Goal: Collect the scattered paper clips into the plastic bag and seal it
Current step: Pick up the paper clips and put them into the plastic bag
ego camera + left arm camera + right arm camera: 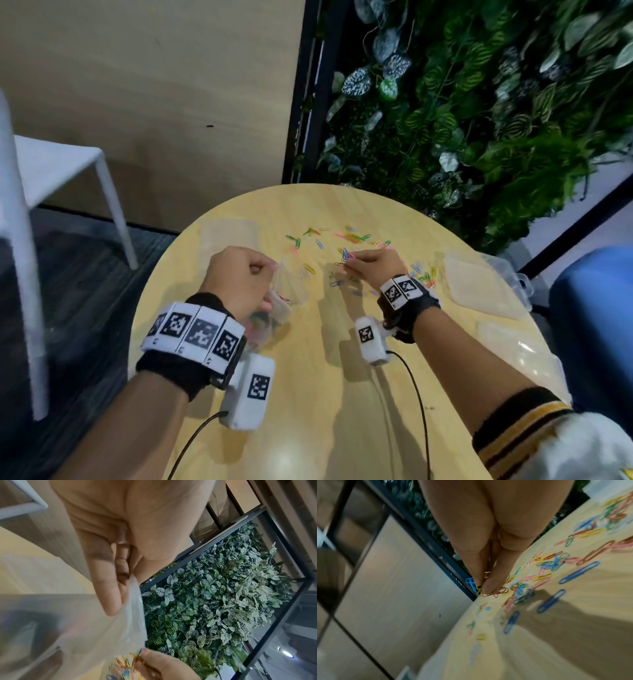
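Note:
Coloured paper clips [346, 240] lie scattered over the far half of a round wooden table [325, 394]. My left hand [239, 279] grips the rim of a clear plastic bag [286, 294] and holds it up just above the table; a few clips show inside it. My right hand [373, 262] reaches into the scatter and pinches a small bunch of clips [489, 589] between thumb and fingertips [493, 584]. In the left wrist view the bag [102, 628] hangs from my fingers [109, 588]. More loose clips [578, 572] lie to the right of the pinch.
Several empty clear bags lie on the table: one at the far left [229, 236], others at the right edge [479, 287]. A white chair [58, 171] stands at the left. A wall of green plants [479, 102] rises behind the table.

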`<state>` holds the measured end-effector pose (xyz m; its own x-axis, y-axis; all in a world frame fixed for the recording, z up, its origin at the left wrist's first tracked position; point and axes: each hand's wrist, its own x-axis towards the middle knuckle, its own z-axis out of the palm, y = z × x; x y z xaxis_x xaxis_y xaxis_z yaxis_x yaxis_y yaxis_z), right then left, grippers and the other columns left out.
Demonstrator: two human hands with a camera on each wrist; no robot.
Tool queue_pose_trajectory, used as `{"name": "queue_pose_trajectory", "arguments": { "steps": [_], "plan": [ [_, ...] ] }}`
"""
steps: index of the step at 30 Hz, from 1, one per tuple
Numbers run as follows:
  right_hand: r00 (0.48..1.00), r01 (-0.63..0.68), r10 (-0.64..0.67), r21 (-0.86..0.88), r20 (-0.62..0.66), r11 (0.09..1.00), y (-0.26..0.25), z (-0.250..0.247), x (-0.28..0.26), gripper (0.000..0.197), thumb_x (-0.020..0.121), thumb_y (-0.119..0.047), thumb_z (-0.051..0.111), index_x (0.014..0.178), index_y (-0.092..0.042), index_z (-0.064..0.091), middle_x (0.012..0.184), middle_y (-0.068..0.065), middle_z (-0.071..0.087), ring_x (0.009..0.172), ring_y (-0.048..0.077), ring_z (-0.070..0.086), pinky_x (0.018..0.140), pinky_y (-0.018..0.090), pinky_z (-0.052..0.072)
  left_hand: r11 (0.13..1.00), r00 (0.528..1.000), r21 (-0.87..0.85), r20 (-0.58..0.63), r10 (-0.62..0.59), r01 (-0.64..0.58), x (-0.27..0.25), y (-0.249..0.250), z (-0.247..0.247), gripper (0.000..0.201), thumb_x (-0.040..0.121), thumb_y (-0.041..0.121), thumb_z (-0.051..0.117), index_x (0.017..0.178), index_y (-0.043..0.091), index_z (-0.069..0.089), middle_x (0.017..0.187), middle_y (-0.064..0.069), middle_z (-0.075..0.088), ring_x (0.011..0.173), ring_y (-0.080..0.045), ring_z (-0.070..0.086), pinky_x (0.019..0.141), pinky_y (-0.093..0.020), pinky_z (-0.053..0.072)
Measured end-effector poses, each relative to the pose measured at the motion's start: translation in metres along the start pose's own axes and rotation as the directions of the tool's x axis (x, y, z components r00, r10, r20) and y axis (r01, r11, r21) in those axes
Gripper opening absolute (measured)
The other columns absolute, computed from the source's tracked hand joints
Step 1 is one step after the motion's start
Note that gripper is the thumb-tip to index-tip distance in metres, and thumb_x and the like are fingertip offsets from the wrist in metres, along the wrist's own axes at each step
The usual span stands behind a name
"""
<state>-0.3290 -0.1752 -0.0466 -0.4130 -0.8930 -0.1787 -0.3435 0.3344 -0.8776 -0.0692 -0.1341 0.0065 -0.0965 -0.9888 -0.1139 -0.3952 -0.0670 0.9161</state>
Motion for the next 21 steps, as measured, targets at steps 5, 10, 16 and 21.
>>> {"name": "queue_pose_trajectory", "arguments": {
  "steps": [5, 10, 16, 21],
  "plan": [
    [0.982, -0.155, 0.038, 0.674, 0.185, 0.722, -0.031, -0.022, -0.043, 0.005, 0.084, 0.008, 0.063, 0.088, 0.009, 0.067, 0.083, 0.021, 0.068, 0.073, 0.025, 0.07, 0.07, 0.024, 0.06, 1.0, 1.0, -0.006, 0.014, -0.015, 0.015, -0.007, 0.009, 0.022, 0.022, 0.094, 0.01, 0.063, 0.079, 0.021, 0.073, 0.083, -0.008, 0.074, 0.063, -0.028, 0.075, 0.067, -0.045, 0.064],
    [0.913, -0.302, -0.053, 0.758, 0.405, 0.579, -0.046, -0.023, -0.072, 0.014, 0.088, 0.007, 0.058, 0.1, 0.013, 0.061, 0.088, 0.019, 0.068, 0.075, 0.021, 0.073, 0.067, 0.019, 0.058, 0.998, 0.999, -0.051, -0.003, -0.035, 0.035, 0.004, 0.028, 0.036, 0.015, 0.095, 0.007, 0.062, 0.087, 0.005, 0.075, 0.069, -0.011, 0.071, 0.052, -0.024, 0.073, 0.057, -0.038, 0.063],
    [0.92, 0.063, -0.129, 0.185, 0.369, 0.981, -0.03, 0.008, -0.072, 0.015, 0.085, -0.002, 0.067, 0.097, 0.006, 0.072, 0.079, 0.013, 0.07, 0.067, 0.013, 0.066, 0.076, 0.025, 0.058, 0.978, 0.996, -0.191, 0.008, -0.085, 0.085, 0.005, 0.019, 0.049, 0.018, 0.095, 0.003, 0.061, 0.084, 0.008, 0.074, 0.074, -0.018, 0.071, 0.051, -0.019, 0.071, 0.054, -0.031, 0.062],
    [0.775, 0.619, -0.42, -0.433, 0.473, 0.655, -0.05, 0.009, -0.068, 0.02, 0.083, -0.018, 0.065, 0.066, -0.01, 0.073, 0.053, 0.0, 0.058, 0.046, 0.008, 0.04, 0.049, 0.015, 0.033, 0.978, 0.997, -0.197, 0.051, -0.057, 0.066, 0.008, 0.015, 0.049, 0.012, 0.094, 0.007, 0.064, 0.087, 0.007, 0.074, 0.081, -0.015, 0.072, 0.059, -0.025, 0.074, 0.059, -0.035, 0.064]
  ]
}}
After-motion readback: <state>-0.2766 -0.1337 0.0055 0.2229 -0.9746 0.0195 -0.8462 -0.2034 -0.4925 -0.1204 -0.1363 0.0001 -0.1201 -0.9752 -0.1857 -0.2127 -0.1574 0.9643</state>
